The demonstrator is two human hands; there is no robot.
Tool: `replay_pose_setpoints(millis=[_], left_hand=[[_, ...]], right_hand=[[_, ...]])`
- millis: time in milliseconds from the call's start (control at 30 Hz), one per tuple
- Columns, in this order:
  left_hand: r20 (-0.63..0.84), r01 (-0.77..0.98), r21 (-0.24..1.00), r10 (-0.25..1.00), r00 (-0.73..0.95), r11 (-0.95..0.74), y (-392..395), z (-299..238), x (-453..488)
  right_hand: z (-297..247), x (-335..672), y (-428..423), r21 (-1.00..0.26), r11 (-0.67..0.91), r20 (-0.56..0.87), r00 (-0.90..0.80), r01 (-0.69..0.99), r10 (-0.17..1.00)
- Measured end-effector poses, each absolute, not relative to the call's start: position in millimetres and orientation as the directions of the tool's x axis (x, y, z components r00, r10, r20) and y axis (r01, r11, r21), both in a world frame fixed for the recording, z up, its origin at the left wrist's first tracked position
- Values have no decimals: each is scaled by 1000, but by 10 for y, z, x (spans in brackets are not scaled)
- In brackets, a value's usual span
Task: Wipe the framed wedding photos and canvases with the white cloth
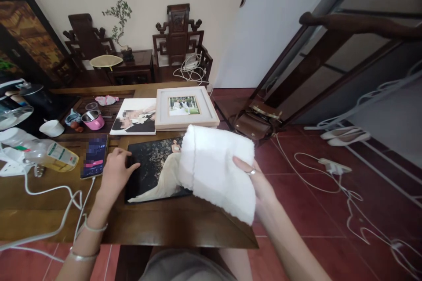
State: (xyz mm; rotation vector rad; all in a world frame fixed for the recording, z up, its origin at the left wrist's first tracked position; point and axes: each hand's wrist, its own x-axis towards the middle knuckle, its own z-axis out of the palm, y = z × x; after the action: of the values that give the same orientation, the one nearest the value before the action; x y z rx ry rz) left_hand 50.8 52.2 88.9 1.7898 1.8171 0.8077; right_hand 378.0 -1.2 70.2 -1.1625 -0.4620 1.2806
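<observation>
A dark photo panel (153, 171) showing a figure in a long pale gown lies flat on the wooden table (148, 224). My left hand (117, 169) rests at its left edge, thumb spread away from the fingers. Held in my right hand (252, 175) is a folded white towel (217, 167), with my thumb on top and my other fingers hidden beneath. The towel hangs over the panel's right part and covers it from view. Behind the panel lie a white-edged photo album (132, 116) and a pale picture frame (161, 109) with a couple's photo.
On the left are a charging phone (94, 156), a bottle of yellowish liquid (59, 156), a pink cup (93, 120), a white cup (52, 128) and loose cables. A brown bag (253, 123) and a dark wooden chair (316, 52) stand to the right.
</observation>
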Motion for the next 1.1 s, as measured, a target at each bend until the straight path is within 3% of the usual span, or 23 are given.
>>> replay_pose_setpoints(millis=[67, 200, 400, 633, 833, 967, 1100], left_hand=[[256, 723, 659, 966, 42, -206, 320, 957, 817], [247, 608, 717, 940, 236, -341, 48, 937, 1376], [217, 492, 819, 953, 211, -295, 203, 789, 1537], [293, 451, 823, 938, 184, -345, 253, 895, 1572], [267, 413, 851, 945, 188, -323, 280, 932, 1604], [277, 324, 886, 939, 202, -331, 198, 1019, 1548], [96, 135, 981, 954, 285, -139, 150, 1050, 1537]], right_hand=[[663, 3626, 14, -868, -90, -270, 312, -489, 911], [653, 3351, 15, -889, 21, -165, 362, -458, 917], [680, 3271, -29, -888, 84, -98, 364, -451, 926], [667, 3332, -18, -915, 137, -47, 436, -380, 899], [684, 3327, -41, -928, 137, -22, 420, -346, 907], [686, 3377, -2, -944, 191, 35, 496, -268, 868], [688, 3417, 27, -933, 231, 59, 516, -276, 855]])
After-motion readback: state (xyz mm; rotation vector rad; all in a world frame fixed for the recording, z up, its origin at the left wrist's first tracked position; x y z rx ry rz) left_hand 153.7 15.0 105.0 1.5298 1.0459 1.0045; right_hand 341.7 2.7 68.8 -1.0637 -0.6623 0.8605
